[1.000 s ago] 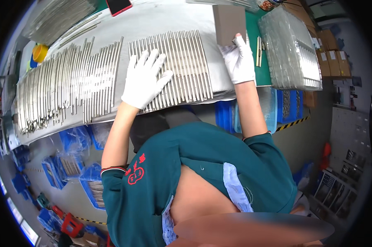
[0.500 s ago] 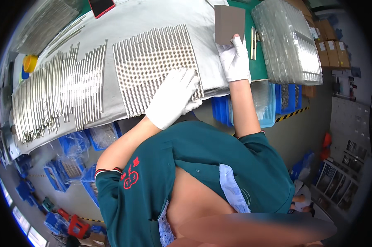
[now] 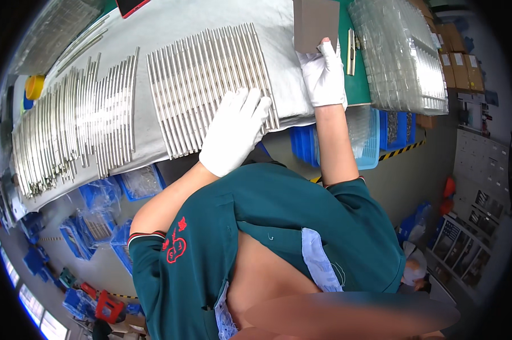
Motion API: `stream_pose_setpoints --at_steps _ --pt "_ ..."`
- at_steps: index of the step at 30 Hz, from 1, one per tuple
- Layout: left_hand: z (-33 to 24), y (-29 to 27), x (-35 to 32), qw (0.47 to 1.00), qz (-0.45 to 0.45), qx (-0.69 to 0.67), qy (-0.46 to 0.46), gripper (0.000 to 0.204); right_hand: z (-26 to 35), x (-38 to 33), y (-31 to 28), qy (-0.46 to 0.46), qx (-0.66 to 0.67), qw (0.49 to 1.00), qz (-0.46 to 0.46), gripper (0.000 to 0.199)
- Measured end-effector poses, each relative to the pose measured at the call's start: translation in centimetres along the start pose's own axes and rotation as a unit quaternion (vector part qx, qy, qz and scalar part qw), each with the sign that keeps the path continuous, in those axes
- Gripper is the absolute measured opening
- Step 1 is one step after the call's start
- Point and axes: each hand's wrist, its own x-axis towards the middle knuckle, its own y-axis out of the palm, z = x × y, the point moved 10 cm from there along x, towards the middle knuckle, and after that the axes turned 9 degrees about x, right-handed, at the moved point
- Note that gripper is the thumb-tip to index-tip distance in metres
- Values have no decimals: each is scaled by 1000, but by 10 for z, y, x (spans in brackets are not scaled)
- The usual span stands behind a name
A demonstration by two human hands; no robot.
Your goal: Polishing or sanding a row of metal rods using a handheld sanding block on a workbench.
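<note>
My left hand (image 3: 231, 133), in a white glove, lies over the near right part of a row of slim silver metal rods (image 3: 202, 73). Its fingers are stretched out flat on the rods, and the thumb is mostly hidden. The rods lie side by side on a grey-white cloth. To the right, my white-gloved right hand (image 3: 325, 76) grips the near end of a grey-brown rectangular pad (image 3: 315, 25). The thumb presses on its top face, while the other fingers are hidden beneath it. The pad's far end runs up to the picture's edge.
More metal rods (image 3: 77, 119) lie unevenly at the left of the cloth (image 3: 139, 90). Clear plastic trays (image 3: 400, 62) are stacked at right on the green table, near two short metal pieces (image 3: 351, 52). Blue bins (image 3: 306, 148) stand below the table edge. A red-edged phone (image 3: 132, 7) lies at the far side.
The rods, table and pad sit slightly higher in the picture. My left thumb, spread to the right before, has drawn in beside the hand. The right hand still grips the pad.
</note>
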Motion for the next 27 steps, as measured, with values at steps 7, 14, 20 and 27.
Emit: stream_pose_setpoints --at_steps 7,14,20,27 --pt "-3 0 -1 999 -24 33 8 48 1 1 -2 -4 6 1000 3 38" --pt "-1 1 -3 999 -22 26 -5 49 4 1 -5 -31 -11 999 -7 40" --pt "-3 1 -2 999 -6 32 4 47 6 3 -6 -32 -8 999 8 39" --pt "-5 -27 -9 982 -124 -133 44 33 3 6 -2 -30 -8 999 28 34"
